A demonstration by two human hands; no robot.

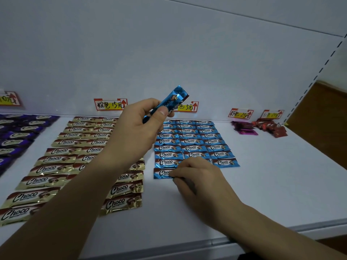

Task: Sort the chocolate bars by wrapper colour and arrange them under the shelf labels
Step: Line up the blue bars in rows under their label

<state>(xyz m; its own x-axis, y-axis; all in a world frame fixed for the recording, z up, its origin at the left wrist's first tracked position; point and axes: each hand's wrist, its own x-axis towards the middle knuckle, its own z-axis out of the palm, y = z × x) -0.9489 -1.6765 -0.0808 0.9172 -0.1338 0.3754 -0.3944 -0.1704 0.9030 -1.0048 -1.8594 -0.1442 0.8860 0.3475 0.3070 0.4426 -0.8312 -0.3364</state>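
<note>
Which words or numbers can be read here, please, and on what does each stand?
"Choco": gold bars, blue bars, purple bars.
"15元": gold bars' label; characters before it unclear.
"5元": blue bars' label, partly behind the held bar.
"10元": far-left label.
Right label, far-right label: blurred.

Shelf: we see a white shelf with a pale front lip.
Far left: purple bars, overlapping.
Left of middle: gold bars in columns.
Middle: blue bars, three tidy columns, the left one longest.
Back right: we find magenta packets just beside red packets.
</note>
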